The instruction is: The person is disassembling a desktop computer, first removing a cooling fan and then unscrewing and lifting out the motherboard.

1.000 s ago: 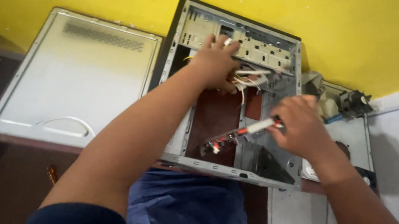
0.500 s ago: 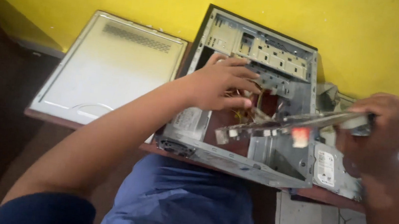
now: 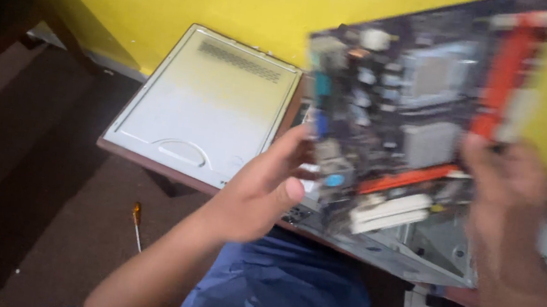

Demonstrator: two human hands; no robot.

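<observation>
You hold the dark circuit board with orange slots clear above the open grey metal case, left hand fingers and blurred right hand fingers pinching its edges; setting it down remains.

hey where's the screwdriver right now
In the head view, the screwdriver lies on the dark floor at lower left, below the grey side panel and left of the left hand's forearm.

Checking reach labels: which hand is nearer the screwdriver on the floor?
Left. The left hand grips the near-left edge of the raised motherboard, above and right of the screwdriver. The right hand, blurred, holds the board's opposite edge, much farther right.
</observation>
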